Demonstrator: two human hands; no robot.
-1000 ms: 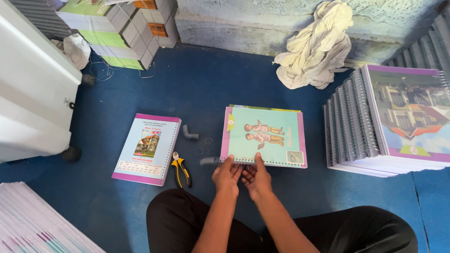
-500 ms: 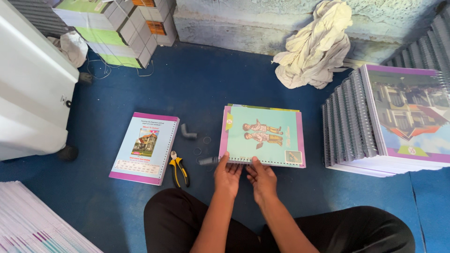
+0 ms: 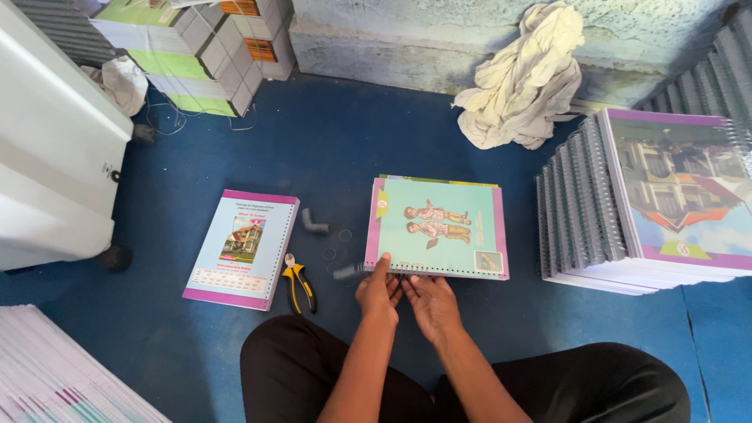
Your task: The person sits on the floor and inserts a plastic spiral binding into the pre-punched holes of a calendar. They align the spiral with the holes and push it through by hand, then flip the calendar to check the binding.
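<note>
The notebook (image 3: 437,227) lies flat on the blue floor (image 3: 352,149), long axis left-right, spiral edge toward the person. The left hand (image 3: 378,291) and right hand (image 3: 430,303) pinch that edge.

This looks like a small workshop where school notebooks get put together, maybe a book-binding room. The blue floor (image 3: 352,141) is the work spot. A big stack of spiral notebooks (image 3: 650,204) sits on one side, with loose printed sheets (image 3: 55,376) and bundles of paper (image 3: 196,55) nearby. Yellow pliers (image 3: 299,283) lie by a book cover (image 3: 241,248).
</note>
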